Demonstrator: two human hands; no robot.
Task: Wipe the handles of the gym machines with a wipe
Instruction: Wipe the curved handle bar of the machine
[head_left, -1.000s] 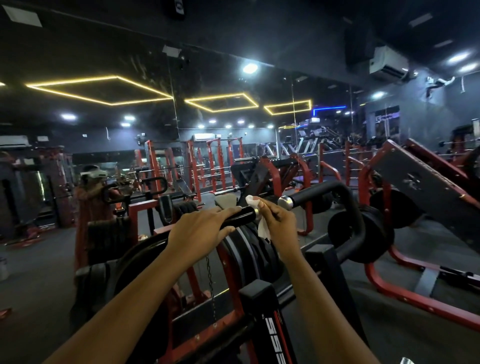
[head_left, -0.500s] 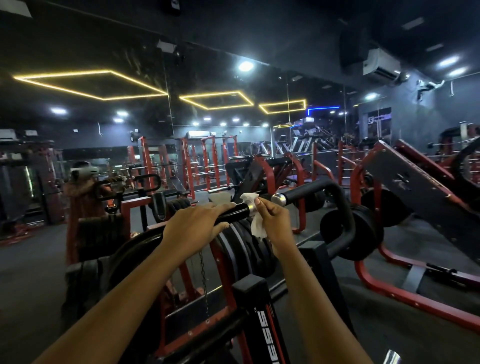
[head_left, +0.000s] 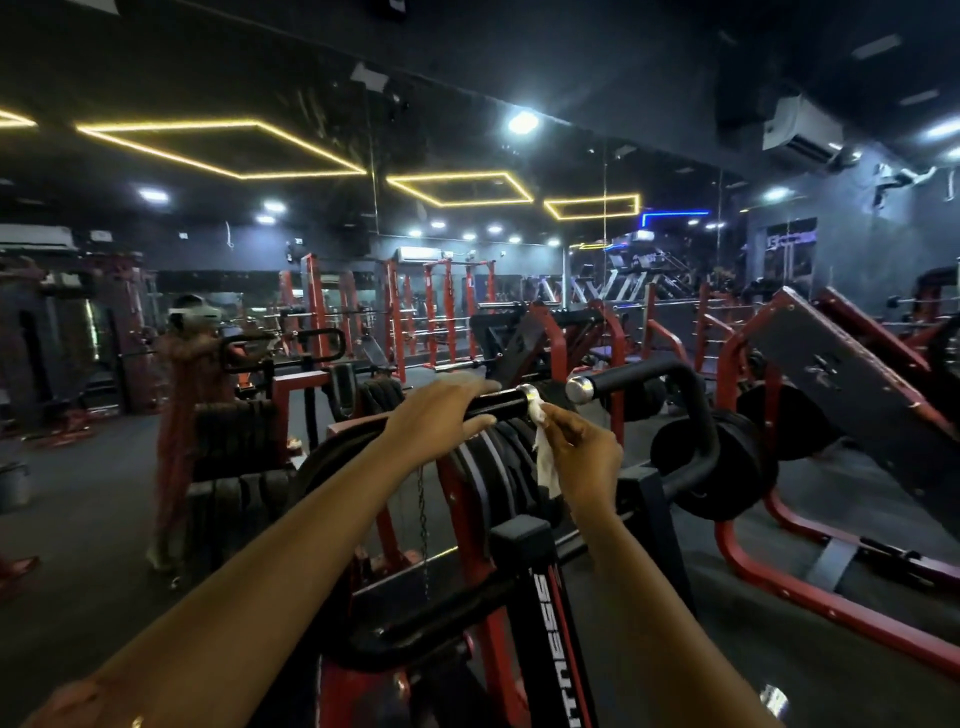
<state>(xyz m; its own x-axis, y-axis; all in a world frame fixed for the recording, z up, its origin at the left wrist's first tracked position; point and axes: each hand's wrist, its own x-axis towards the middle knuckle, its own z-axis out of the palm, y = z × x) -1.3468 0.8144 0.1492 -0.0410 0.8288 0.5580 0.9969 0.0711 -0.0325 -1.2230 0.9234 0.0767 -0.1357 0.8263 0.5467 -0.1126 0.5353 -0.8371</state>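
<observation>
White crumpled wipe (head_left: 546, 457), pinched by the right hand (head_left: 589, 457), meets the chrome cap (head_left: 530, 393). Left hand (head_left: 441, 415) wraps the black tubular handle (head_left: 498, 402).

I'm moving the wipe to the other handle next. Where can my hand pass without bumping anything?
There is open air above the right handle, and a narrow gap between its cap and the left handle. Below is crowded: plates stack under the left hand, beside the right hand and wipe.
</observation>
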